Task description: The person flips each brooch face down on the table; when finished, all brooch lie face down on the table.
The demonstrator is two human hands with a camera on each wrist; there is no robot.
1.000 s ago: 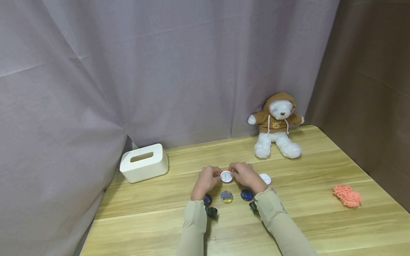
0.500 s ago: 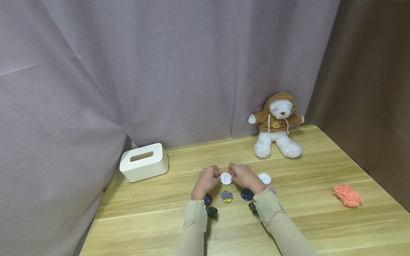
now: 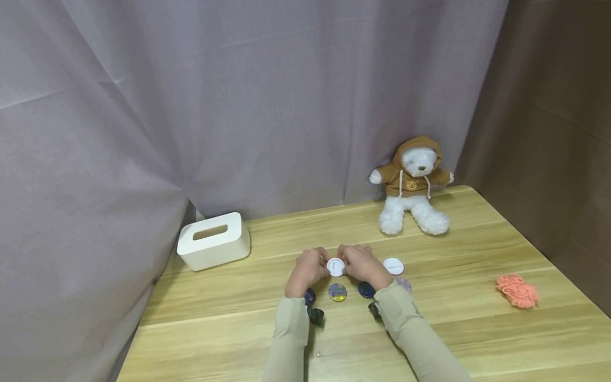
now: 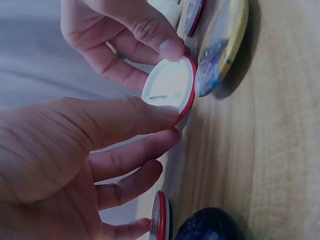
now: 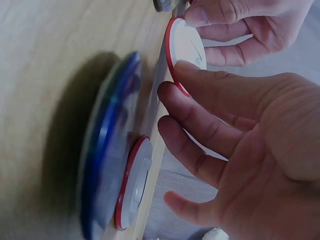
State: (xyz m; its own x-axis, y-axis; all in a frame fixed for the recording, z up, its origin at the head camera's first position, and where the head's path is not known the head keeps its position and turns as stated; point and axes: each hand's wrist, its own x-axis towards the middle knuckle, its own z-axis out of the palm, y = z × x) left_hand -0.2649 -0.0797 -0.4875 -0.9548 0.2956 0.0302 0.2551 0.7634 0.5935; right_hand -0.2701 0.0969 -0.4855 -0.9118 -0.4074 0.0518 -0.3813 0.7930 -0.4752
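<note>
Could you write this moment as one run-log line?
Left fingers: pinching white-backed badge | right fingers: pinching its other side | pin: visible | nearby: blue-and-yellow badge on table

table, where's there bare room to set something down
Bare table shows between the tissue box and left grip, along the back between tissue box and teddy bear, and between right sleeve and yarn. Crowded: the middle, where left grip and right grip hold one badge amid other badges.

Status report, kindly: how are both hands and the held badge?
Left hand and right hand both pinch held badge by the rim. Its pin visible. Blue-yellow badge lies close; nothing seen blocking.
</note>
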